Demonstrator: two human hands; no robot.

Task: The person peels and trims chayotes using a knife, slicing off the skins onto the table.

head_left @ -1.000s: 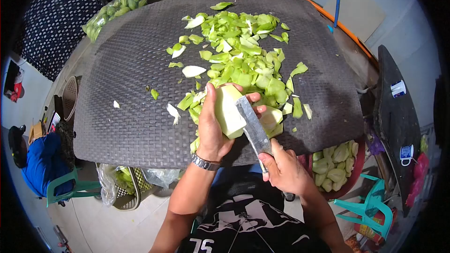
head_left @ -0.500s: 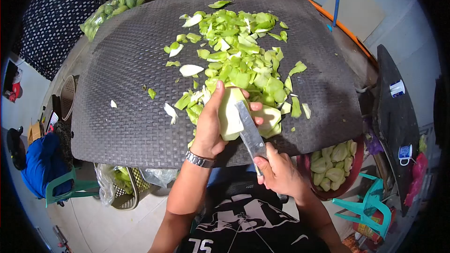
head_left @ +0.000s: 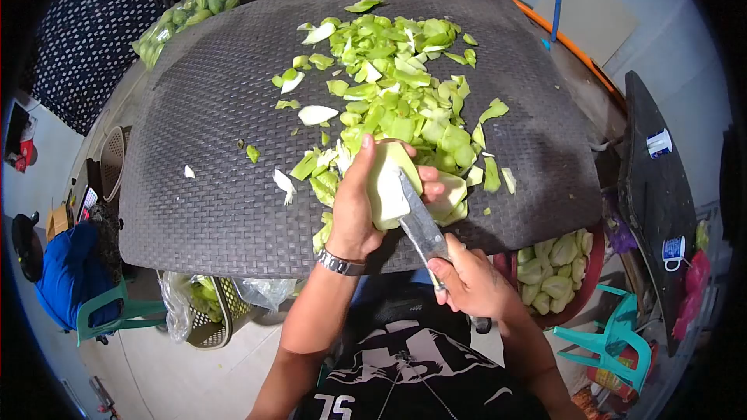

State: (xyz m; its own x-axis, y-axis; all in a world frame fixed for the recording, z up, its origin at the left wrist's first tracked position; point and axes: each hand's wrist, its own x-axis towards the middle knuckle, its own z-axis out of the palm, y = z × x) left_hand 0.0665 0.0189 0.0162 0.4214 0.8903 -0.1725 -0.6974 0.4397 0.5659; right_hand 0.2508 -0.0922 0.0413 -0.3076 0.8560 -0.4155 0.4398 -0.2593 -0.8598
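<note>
My left hand (head_left: 354, 214), with a metal watch at the wrist, cradles a pale green chayote (head_left: 385, 190) above the near edge of the table. Its thumb lies along one side and the fingers wrap behind. The handle of a knife (head_left: 424, 225) is in my right hand (head_left: 476, 284), and the wide blade rests against the chayote's pale face. Just behind my left fingers lie pale green pieces (head_left: 450, 202), partly covered. A heap of green peelings (head_left: 412, 85) spreads from there toward the far side.
The woven-pattern grey table (head_left: 202, 148) fills the middle. A red basin (head_left: 585, 295) of peeled chayotes stands below its right edge. A bag of green chayotes (head_left: 191, 14) lies at the far left. A basket (head_left: 222, 330), a teal stool (head_left: 615, 338) and a dark side table (head_left: 650, 187) with mugs surround it.
Both hands have shifted slightly to the right with the chayote and knife. The blade stays against the chayote, and my right hand has come a little nearer to me.
</note>
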